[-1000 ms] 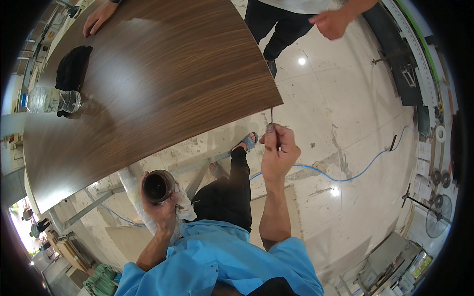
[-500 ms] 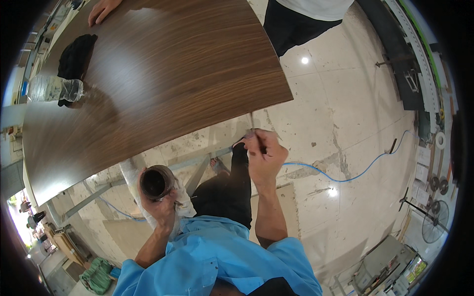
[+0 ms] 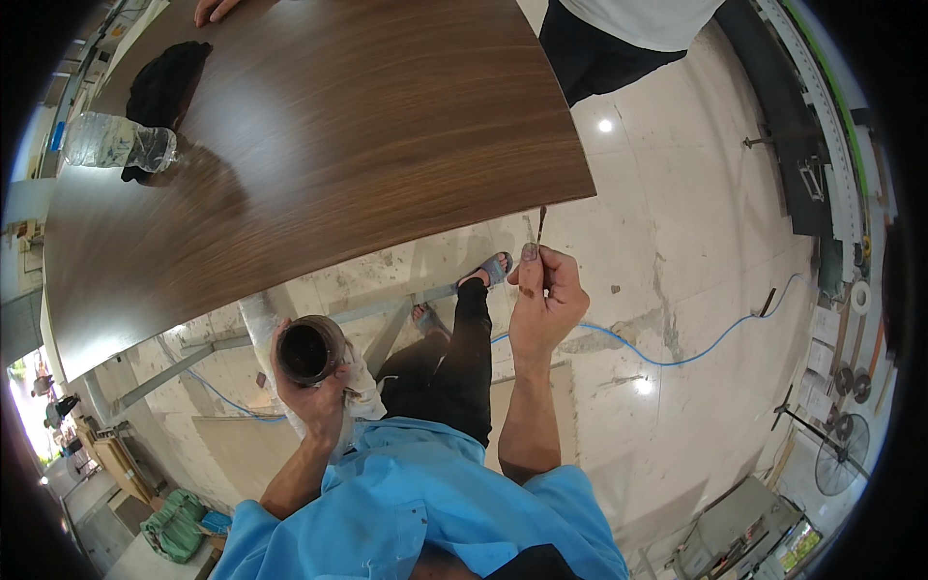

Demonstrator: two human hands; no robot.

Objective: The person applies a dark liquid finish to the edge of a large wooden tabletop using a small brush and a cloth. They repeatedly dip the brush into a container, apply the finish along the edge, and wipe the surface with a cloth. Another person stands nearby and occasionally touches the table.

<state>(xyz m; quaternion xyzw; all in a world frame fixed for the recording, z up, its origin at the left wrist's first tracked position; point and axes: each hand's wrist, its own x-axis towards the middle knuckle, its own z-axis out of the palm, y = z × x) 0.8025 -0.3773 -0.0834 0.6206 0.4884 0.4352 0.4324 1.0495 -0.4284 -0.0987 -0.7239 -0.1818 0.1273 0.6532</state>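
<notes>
My left hand is wrapped round an open jar with dark stain inside, held in front of my waist. White cloth or plastic wrap hangs beside that hand. Between the thumb and fingers of my right hand is pinched a thin stick like a fine brush, its dark brown tip pointing up. That tip is close to the near edge of a wood-grain panel, toward its right corner; whether they touch I cannot tell.
A clear plastic bottle and a black cloth item lie on the panel's left part. Another person's hand rests at the far edge; a person in dark shorts stands beyond. A blue hose crosses the floor.
My right hand has moved right and slightly up along the panel's edge, with the fine brush still in it. My left hand keeps the jar almost in place. The view has shifted a little.
</notes>
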